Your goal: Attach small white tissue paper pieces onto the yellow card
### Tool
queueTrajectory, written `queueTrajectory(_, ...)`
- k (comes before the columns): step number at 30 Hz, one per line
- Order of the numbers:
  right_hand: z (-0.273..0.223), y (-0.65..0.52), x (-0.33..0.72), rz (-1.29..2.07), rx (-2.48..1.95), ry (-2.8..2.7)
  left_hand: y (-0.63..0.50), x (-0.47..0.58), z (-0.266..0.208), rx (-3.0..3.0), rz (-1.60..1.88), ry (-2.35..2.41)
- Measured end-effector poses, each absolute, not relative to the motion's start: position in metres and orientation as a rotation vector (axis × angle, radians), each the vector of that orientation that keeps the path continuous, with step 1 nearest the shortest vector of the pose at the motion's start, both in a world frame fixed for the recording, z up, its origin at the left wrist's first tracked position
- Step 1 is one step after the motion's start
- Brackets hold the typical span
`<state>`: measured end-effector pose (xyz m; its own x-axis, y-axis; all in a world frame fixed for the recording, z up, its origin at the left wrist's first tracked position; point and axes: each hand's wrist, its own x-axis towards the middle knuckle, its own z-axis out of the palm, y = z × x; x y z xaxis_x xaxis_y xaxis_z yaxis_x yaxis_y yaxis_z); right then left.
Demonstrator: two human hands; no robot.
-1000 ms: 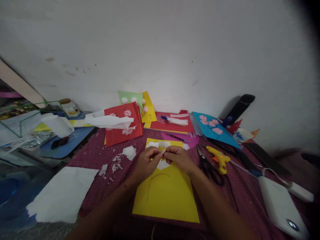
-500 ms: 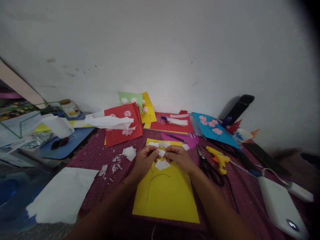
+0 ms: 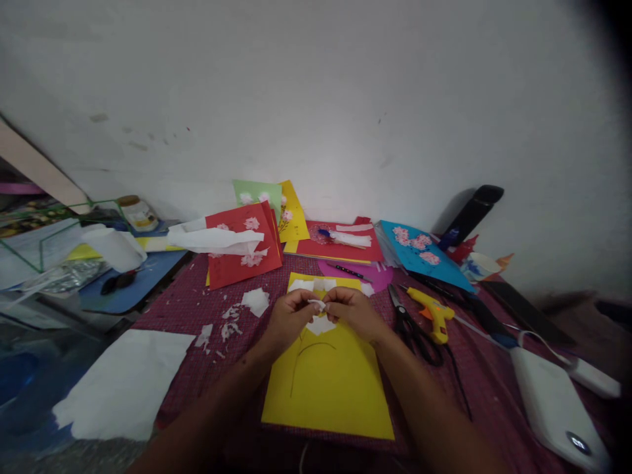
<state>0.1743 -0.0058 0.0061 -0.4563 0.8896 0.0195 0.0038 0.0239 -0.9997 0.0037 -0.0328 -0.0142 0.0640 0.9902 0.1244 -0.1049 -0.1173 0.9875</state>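
Between the fingertips of my left hand (image 3: 292, 317) and my right hand (image 3: 351, 312) is a small piece of white tissue paper (image 3: 317, 304), folded or crumpled narrow. Both hands pinch it, above the upper part of a yellow sheet (image 3: 336, 395). Thin dark stem lines are drawn on the sheet. Just under my fingers lies another white paper piece (image 3: 320, 325). More white pieces (image 3: 324, 285) rest along the sheet's top edge, partly hidden behind my hands.
Scissors (image 3: 412, 329) and a yellow glue gun (image 3: 433, 313) lie at the right, near a white power bank (image 3: 557, 401). Torn paper scraps (image 3: 231, 326) and a large white sheet (image 3: 123, 382) are at the left. Flower cards, red (image 3: 232, 263) and blue (image 3: 419, 253), stand behind.
The white paper piece between my fingertips was flatter and wider; now it is folded or crumpled narrow. My hands stay in nearly the same place.
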Motion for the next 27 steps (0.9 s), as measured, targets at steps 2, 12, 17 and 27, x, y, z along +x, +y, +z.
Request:
queueTrajectory(2,0.0090,-0.0071,0.1749,1.544,-0.912,-1.570,-0.0330,0.0032,-0.0138,1.267,1.297,1.017)
queueTrajectory(12,0.0106,-0.0084,0.1736,1.494,-0.909,-1.588,-0.0346,0.0043,-0.0107,1.310,1.288,0.998)
queueTrajectory(17,0.0075,-0.0076,0.1731,1.382,-0.983,-1.628,-0.0365,0.0052,-0.0104,1.430,1.281,1.040)
queueTrajectory(27,0.0089,-0.0080,0.1740,1.423,-0.916,-1.631,-0.0380,0.0012,-0.0089,1.670,1.400,1.190)
